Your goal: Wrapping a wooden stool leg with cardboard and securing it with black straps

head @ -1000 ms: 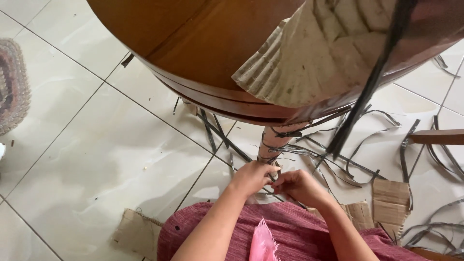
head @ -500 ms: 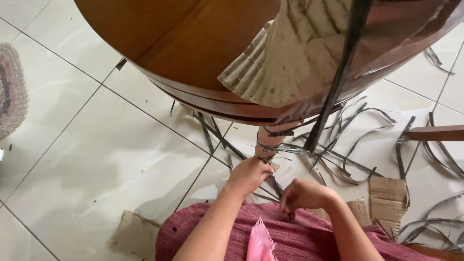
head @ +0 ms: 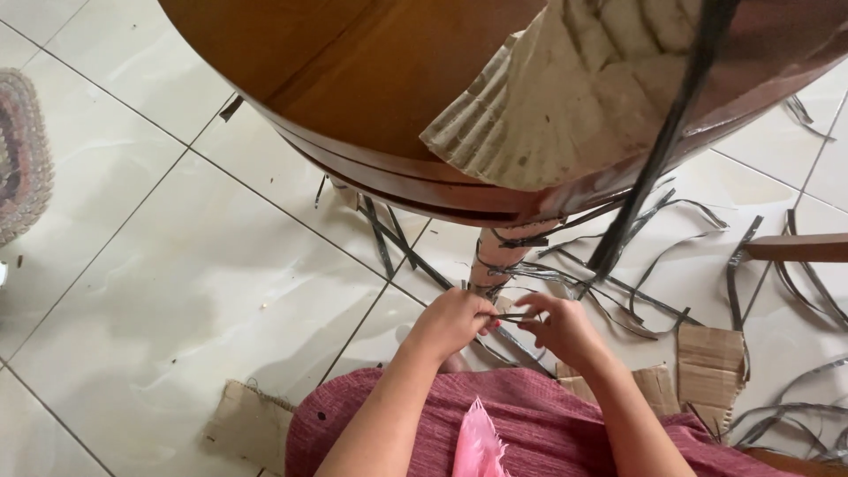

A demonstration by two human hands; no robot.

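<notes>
Head cam, looking straight down. My left hand [head: 455, 322] and right hand [head: 565, 327] are close together low in frame, just in front of the wrapped table leg [head: 496, 258]. Both pinch a short piece of dark strap [head: 515, 315], which runs roughly level between them; left fingers curled tight on one end, right fingertips pressed on the other. Can't tell whether that piece is joined to the wrap on the leg, since the hands cover that spot.

The leg is pale, cardboard-looking, with dark bands round it. It stands under the round wooden table [head: 353, 97], which fills the top of the frame. A torn sheet of corrugated cardboard [head: 565, 106] hangs over the table's edge, and a long black strap [head: 658, 159] drops across it to the floor.

Loose strap offcuts [head: 671, 300] lie tangled on the white tiled floor [head: 177, 291], right of the leg. Flat cardboard scraps [head: 711, 358] sit near my right forearm, another piece [head: 252, 424] at lower left. Red cloth [head: 548, 433] covers my lap. Woven rug [head: 22, 159] at the left edge, well apart.
</notes>
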